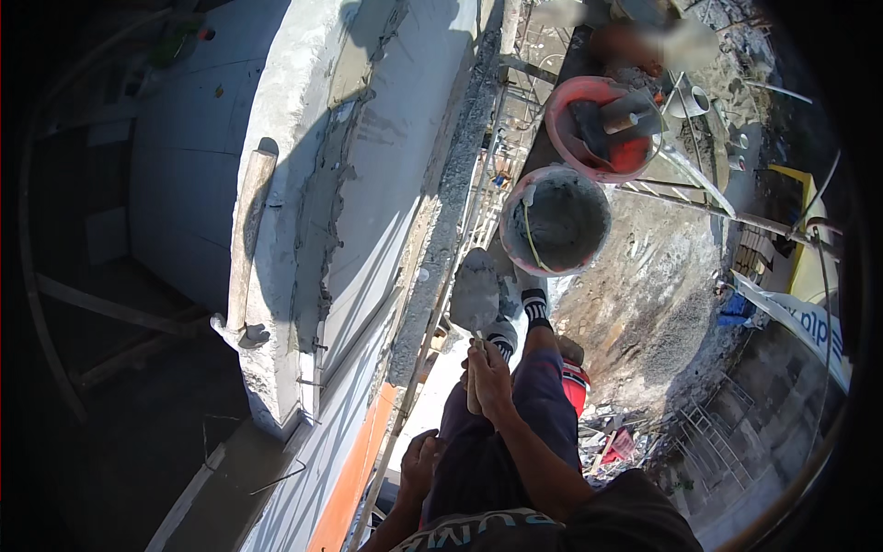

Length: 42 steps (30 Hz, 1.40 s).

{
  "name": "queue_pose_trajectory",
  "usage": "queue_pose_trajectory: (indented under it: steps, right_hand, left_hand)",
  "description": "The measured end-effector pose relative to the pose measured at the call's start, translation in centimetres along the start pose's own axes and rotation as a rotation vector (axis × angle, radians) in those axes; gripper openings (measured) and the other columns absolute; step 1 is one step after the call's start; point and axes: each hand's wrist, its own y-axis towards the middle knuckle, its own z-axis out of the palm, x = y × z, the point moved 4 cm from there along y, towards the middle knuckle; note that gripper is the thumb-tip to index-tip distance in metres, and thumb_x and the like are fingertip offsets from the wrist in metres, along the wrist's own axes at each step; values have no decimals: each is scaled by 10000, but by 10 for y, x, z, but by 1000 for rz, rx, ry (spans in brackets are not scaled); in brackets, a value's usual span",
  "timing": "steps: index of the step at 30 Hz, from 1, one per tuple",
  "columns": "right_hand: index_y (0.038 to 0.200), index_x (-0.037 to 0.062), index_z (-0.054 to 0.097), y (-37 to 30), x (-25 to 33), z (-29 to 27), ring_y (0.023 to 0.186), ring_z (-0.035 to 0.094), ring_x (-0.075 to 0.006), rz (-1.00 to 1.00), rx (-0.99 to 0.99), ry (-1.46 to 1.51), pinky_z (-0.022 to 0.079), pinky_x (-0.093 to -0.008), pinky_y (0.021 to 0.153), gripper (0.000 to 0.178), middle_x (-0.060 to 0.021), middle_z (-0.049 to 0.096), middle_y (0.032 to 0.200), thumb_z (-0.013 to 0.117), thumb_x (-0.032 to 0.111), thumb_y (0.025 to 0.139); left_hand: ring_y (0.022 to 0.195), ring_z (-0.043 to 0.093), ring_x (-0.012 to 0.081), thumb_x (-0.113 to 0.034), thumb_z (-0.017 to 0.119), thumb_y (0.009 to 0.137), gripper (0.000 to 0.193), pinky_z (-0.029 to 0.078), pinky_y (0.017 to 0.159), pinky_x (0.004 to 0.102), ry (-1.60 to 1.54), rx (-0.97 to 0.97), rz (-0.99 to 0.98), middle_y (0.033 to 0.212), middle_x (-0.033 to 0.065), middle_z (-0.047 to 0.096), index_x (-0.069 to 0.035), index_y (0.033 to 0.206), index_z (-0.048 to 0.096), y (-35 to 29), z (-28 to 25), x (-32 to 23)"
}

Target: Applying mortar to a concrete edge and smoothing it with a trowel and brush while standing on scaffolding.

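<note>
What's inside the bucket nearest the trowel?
Grey, mortar-like material lies inside the bucket; a yellowish strip crosses its left side. The material covers the bottom, so how deep it goes can't be told.

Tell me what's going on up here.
A person's right hand grips a trowel by its handle, blade pointing away from the body. The left hand is loosely curled beside the thigh, with nothing visible in it. Ahead stands a bucket of grey mortar, and beyond it a red bucket with several objects inside. To the left, a hammer lies on a rough concrete ledge.
</note>
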Motion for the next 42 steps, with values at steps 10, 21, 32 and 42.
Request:
queue_pose_trajectory:
  steps: [10,21,32,42]
  right_hand:
    - [1308,82,488,84,117,-160,963,654,-449,-316,-451,-650,498,-508,854,534,-244,688,1020,622,377,883]
    - [1214,71,525,132,116,-190,991,643,-429,-537,-330,-1108,511,-508,839,392,-207,622,1167,615,279,894]
    - [1241,38,617,240,130,-131,1168,602,-410,63,-312,-1342,501,-493,972,396,-242,624,1224,555,249,912]
    - [1158,35,647,187,128,-196,1005,673,-351,-196,49,-1076,522,-413,875,425,-198,699,1065,677,300,827]
  left_hand:
    - [945,633,171,-318,488,1039,400,517,815,308,-28,-9,-120,1033,94,661,2,1271,547,6,16,-8]
    - [985,644,203,-316,484,1034,400,512,854,346,30,-35,-201,1076,114,663,-4,1274,551,12,30,-20]
    - [986,647,206,-302,476,1035,409,534,836,342,49,-42,-101,1083,129,661,23,1269,555,8,32,-38]
    - [1006,636,204,-369,532,1004,476,510,858,335,-56,9,153,1080,135,667,25,1269,552,1,47,-112]
